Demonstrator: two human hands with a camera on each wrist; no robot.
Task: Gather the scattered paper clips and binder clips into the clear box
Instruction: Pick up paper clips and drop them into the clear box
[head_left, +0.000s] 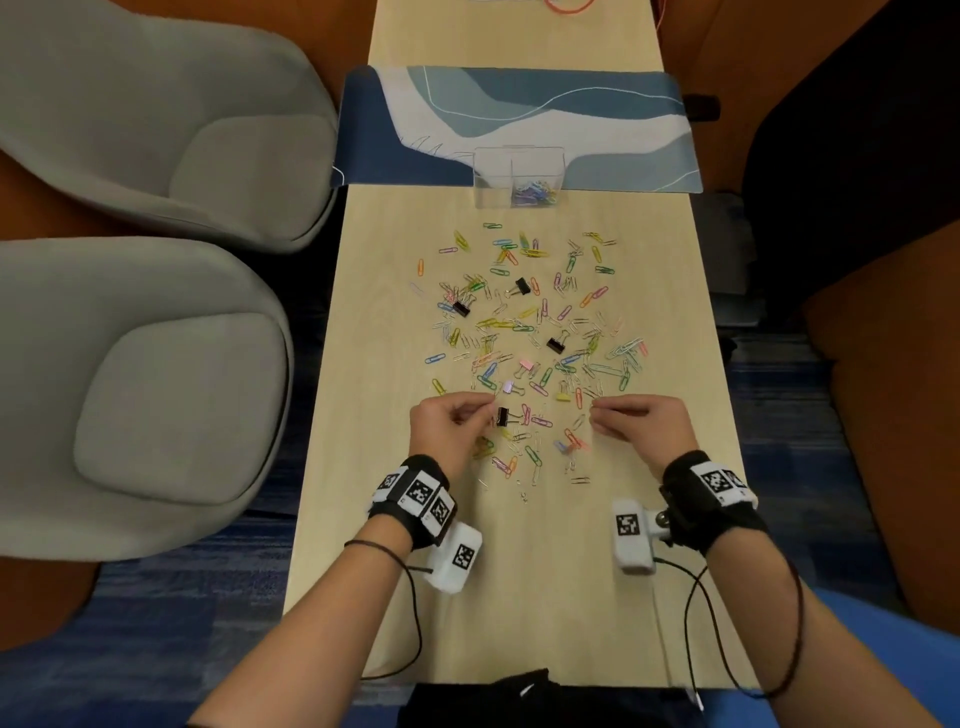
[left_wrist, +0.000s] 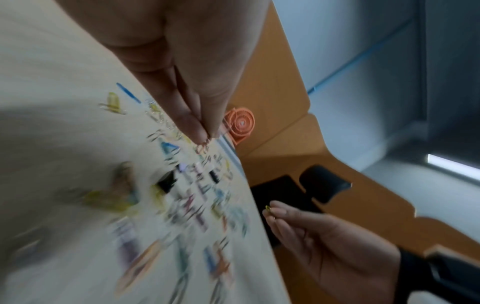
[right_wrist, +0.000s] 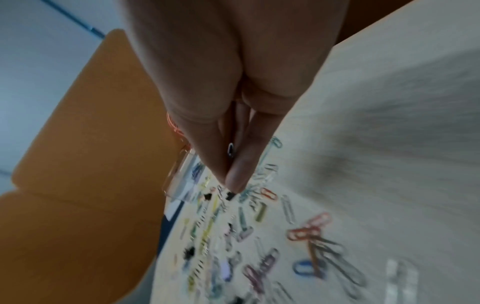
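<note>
Pale wood desk (head_left: 519, 571) running long and narrow away from the person, two grey chairs (head_left: 171, 395) off its left edge, a blue patterned mat (head_left: 519, 114) across the far end. And right at the mat's near edge sits the clear box (head_left: 519, 175), upright, a divider down its middle, a small heap of coloured clips already in its right compartment.

Between box and hands, the scatter of paper clips (head_left: 530, 332) covers the middle of the desk, pointing every which way, no common long axis, with black binder clips (head_left: 556, 344) dotted among them, handles splayed at assorted angles.

Now the hands! Left hand (head_left: 447, 423) near the scatter's near-left fringe, fingers (left_wrist: 197, 127) pinched together at the tips; something small and reddish shows there, too blurred to name. Right hand (head_left: 641, 423) at the near-right fringe, fingers (right_wrist: 239, 174) pinched too, a dark little clip (right_wrist: 230, 149) showing between them; the left wrist view catches a yellowish glint there as well.

Risks from here: thin clips lie flat and interlock, so a pinch could drag neighbours along or drop one on the long carry to the box. A loose toss could miss the box or tip it, being so light.
</note>
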